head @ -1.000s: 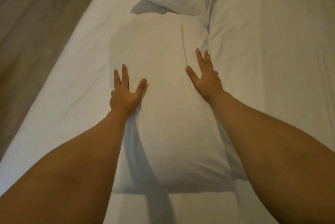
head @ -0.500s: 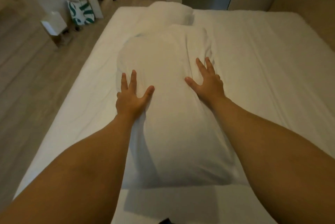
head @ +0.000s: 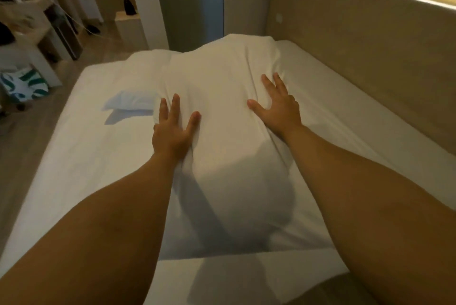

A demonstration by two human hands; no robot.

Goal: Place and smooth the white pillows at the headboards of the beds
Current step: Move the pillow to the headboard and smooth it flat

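A long white pillow (head: 222,151) lies lengthwise down the middle of the white bed (head: 81,147). My left hand (head: 172,132) presses flat on its left side, fingers spread. My right hand (head: 278,107) presses flat on its right side, fingers spread, with the cloth creased around it. A second white pillow (head: 130,101) lies to the left, partly hidden behind the first. The padded beige headboard (head: 370,45) runs along the bed's right side, with a lit strip on top.
Wood floor lies to the left of the bed. A light desk (head: 29,33) with clutter stands at the far left, with a green-and-white bag (head: 23,84) on the floor beside it. A pillar and wall (head: 187,1) rise beyond the bed's far end.
My view has tilted up, bringing the headboard, desk and far wall into sight. Both hands stay flat on the pillow, whose far end now bulges higher. The second pillow now shows to the left.
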